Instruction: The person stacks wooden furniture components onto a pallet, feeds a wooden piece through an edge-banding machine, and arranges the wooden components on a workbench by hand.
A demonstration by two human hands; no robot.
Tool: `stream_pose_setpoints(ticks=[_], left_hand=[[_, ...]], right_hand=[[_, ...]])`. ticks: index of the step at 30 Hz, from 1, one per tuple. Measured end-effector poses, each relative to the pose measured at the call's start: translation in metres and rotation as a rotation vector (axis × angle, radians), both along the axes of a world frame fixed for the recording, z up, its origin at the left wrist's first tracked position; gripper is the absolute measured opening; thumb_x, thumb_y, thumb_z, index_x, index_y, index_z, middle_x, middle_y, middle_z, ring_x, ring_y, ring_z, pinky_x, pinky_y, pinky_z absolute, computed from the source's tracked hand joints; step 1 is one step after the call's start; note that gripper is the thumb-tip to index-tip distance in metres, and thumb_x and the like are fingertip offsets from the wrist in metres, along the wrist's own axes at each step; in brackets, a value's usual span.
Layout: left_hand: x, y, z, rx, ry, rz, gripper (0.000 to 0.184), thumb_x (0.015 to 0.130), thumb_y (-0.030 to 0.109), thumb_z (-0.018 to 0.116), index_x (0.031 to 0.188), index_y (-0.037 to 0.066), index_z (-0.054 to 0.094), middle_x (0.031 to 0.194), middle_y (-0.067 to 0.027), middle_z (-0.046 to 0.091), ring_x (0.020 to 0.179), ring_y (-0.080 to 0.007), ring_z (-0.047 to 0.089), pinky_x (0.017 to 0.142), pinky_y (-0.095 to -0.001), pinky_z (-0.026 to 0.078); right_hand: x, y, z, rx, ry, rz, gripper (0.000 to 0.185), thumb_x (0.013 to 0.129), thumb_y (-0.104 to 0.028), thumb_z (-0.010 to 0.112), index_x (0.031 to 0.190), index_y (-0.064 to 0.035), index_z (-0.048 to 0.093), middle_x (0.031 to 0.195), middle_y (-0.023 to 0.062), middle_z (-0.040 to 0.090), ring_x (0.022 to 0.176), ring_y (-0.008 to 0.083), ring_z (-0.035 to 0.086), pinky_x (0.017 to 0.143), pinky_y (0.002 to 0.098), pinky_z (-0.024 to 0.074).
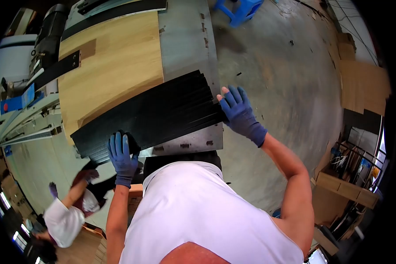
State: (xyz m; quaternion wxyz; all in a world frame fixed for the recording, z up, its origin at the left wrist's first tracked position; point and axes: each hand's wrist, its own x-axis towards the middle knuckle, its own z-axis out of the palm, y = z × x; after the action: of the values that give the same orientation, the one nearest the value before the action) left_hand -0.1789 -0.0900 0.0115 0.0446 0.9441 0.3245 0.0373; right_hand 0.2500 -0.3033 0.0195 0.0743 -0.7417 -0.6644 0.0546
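A stack of long black strips (149, 112) lies at a slant across the near end of the work table, its right ends uneven and fanned out. My left hand (122, 157), in a blue glove, rests at the near edge of the stack with its fingers stretched flat over it. At the right ends of the strips is my right hand (240, 112), also gloved in blue, with its fingers spread and two bare fingertips showing. The right thumb is mostly hidden beside the strip ends. Under the stack is a light wooden board (114, 61).
The metal table top (187, 44) carries another black strip (114, 17) at the far end. A blue stool (240, 12) stands beyond on the floor. Another person (66, 220) is at the lower left. Cardboard (364, 86) and a shelf (347, 189) stand at the right.
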Motion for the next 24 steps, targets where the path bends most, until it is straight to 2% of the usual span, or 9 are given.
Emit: stream_pose_setpoints(ticks=[3,4,8,12,15,18,21,22,24], left_hand=[[0.002,-0.002,0.000,0.013,-0.020,0.016,0.083,0.074,0.027,0.079,0.148,0.004,0.048,0.156,-0.0207,0.044,0.146,-0.0447,0.037,0.121,-0.0610,0.027],[0.004,-0.004,0.003,0.015,0.003,0.030,0.086,0.073,0.026,0.081,0.149,0.004,0.047,0.156,-0.0208,0.043,0.146,-0.0447,0.037,0.121,-0.0609,0.027],[0.002,-0.014,0.012,0.010,-0.011,0.090,0.089,0.071,0.022,0.082,0.149,0.003,0.046,0.156,-0.0215,0.043,0.146,-0.0443,0.037,0.121,-0.0606,0.026],[0.000,-0.007,0.041,-0.109,-0.033,0.023,0.095,0.064,0.018,0.083,0.149,-0.001,0.044,0.153,-0.0223,0.045,0.143,-0.0430,0.040,0.121,-0.0600,0.026],[-0.010,0.004,0.056,-0.181,-0.060,-0.039,0.092,0.063,0.017,0.084,0.146,0.001,0.047,0.140,-0.0196,0.055,0.132,-0.0383,0.051,0.118,-0.0556,0.033],[-0.007,0.015,0.077,-0.312,0.028,0.000,0.087,0.064,0.014,0.084,0.144,0.004,0.051,0.132,-0.0171,0.059,0.124,-0.0376,0.054,0.112,-0.0521,0.039],[-0.016,0.015,0.088,-0.142,-0.114,-0.092,0.081,0.064,0.019,0.084,0.139,0.006,0.056,0.127,-0.0141,0.061,0.120,-0.0327,0.057,0.109,-0.0509,0.040],[-0.006,0.020,0.116,-0.176,-0.105,-0.099,0.081,0.061,0.017,0.085,0.136,0.006,0.058,0.122,-0.0151,0.062,0.112,-0.0351,0.060,0.101,-0.0484,0.044],[-0.003,0.034,0.151,-0.205,-0.059,-0.081,0.078,0.063,0.020,0.083,0.136,0.006,0.058,0.124,-0.0122,0.060,0.117,-0.0325,0.057,0.105,-0.0503,0.041]], right_hand=[[0.014,0.010,-0.013,0.065,0.125,0.156,0.065,0.075,-0.016,0.078,0.134,-0.0007,0.056,0.138,0.0236,0.056,0.131,0.0400,0.052,0.114,0.0536,0.0383],[0.016,0.013,-0.014,0.014,0.280,0.133,0.058,0.075,-0.012,0.076,0.129,-0.0002,0.058,0.123,0.0217,0.061,0.116,0.0385,0.060,0.106,0.0497,0.0455],[0.007,0.008,0.014,0.067,0.225,0.153,0.054,0.072,-0.010,0.074,0.123,0.0001,0.060,0.115,0.0209,0.060,0.104,0.0394,0.060,0.095,0.0494,0.0482],[-0.019,-0.010,0.086,0.014,0.204,0.163,0.061,0.069,-0.014,0.075,0.126,0.0011,0.059,0.117,0.0234,0.059,0.111,0.0429,0.058,0.103,0.0536,0.0453],[-0.033,-0.007,0.140,-0.018,0.203,0.156,0.056,0.070,-0.014,0.075,0.121,0.0025,0.060,0.113,0.0228,0.060,0.107,0.0416,0.060,0.102,0.0530,0.0461],[-0.037,0.006,0.163,0.010,0.155,0.153,0.052,0.069,-0.011,0.074,0.118,0.0013,0.061,0.108,0.0213,0.061,0.103,0.0396,0.061,0.099,0.0509,0.0477],[-0.027,0.017,0.179,-0.005,0.204,0.103,0.049,0.069,-0.008,0.073,0.117,-0.0001,0.061,0.106,0.0200,0.062,0.101,0.0386,0.062,0.097,0.0488,0.0490],[-0.025,0.021,0.188,-0.009,0.212,0.081,0.051,0.067,-0.005,0.074,0.116,-0.0021,0.060,0.107,0.0181,0.062,0.101,0.0384,0.062,0.094,0.0478,0.0497],[-0.023,0.026,0.196,0.040,0.210,0.047,0.055,0.064,-0.005,0.076,0.117,-0.0030,0.060,0.107,0.0174,0.062,0.102,0.0387,0.062,0.093,0.0482,0.0498]])
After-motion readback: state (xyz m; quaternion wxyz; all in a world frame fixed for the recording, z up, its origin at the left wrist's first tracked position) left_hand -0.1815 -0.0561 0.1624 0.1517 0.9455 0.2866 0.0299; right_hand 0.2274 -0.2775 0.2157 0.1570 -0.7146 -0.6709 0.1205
